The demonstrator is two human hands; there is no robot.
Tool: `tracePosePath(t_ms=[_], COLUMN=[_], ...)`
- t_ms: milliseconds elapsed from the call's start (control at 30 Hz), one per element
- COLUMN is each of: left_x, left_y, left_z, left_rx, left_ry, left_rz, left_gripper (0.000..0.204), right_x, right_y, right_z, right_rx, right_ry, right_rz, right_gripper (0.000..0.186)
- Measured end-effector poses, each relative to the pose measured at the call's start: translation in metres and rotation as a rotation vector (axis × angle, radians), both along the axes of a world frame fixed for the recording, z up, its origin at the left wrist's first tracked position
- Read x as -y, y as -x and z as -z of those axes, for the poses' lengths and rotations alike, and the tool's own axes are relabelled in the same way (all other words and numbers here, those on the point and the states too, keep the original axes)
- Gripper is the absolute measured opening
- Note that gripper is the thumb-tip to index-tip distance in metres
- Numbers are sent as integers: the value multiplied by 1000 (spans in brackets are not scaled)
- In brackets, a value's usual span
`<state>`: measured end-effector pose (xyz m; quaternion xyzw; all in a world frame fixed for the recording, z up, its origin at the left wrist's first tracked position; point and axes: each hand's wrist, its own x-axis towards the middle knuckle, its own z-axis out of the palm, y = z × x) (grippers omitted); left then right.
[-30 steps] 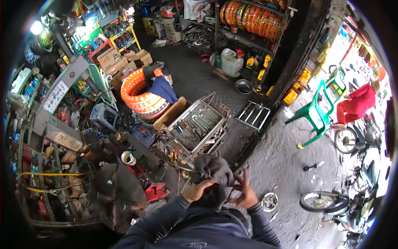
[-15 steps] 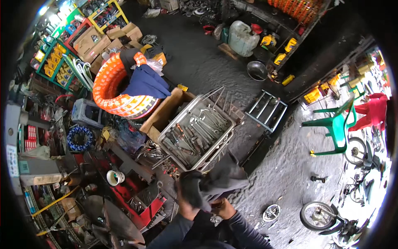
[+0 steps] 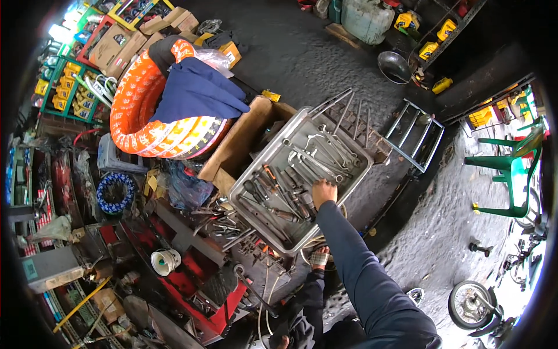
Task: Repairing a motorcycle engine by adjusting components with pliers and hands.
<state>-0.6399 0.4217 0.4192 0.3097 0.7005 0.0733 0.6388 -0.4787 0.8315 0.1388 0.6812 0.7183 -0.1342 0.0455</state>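
My right hand (image 3: 324,192) reaches into a grey metal tray (image 3: 356,185), with its fingers curled down among the tools. What it grips there, if anything, is hidden. Beside its fingers lie several wrenches (image 3: 317,166); screwdrivers and pliers (image 3: 270,189) fill the tray's left half. At the lower edge my left hand (image 3: 283,342), only partly in view, is closed on a dark grey cloth (image 3: 299,323) that hangs low, near my body. Below the tray's front rim, a dark-clad limb ends in bare skin with a greyish band; I cannot tell whose.
A wooden box (image 3: 232,145) adjoins the tray, behind it orange-wrapped tyres (image 3: 136,110) under a navy cloth (image 3: 195,93). Red metalwork (image 3: 203,311) and a white bucket (image 3: 165,262) stand at left. A metal frame (image 3: 414,135), green chair (image 3: 511,171) and wheel (image 3: 469,305) are at right.
My right hand has let go of the dark cloth and moved up into the tray. My left hand has lowered with the cloth. The view has shifted closer to the tray.
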Motion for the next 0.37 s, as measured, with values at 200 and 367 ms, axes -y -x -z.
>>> tracePosePath(t_ms=[200, 367], left_x=[-30, -60], left_y=[-1, 1], left_z=[-21, -11], left_rx=[17, 269], left_ry=[-147, 269], left_rz=[99, -690], left_gripper=[36, 57], right_x=[5, 3], right_y=[7, -2], right_z=[-11, -34], right_rx=[82, -25], right_ry=[144, 171], right_rz=[-4, 8], right_gripper=[24, 34])
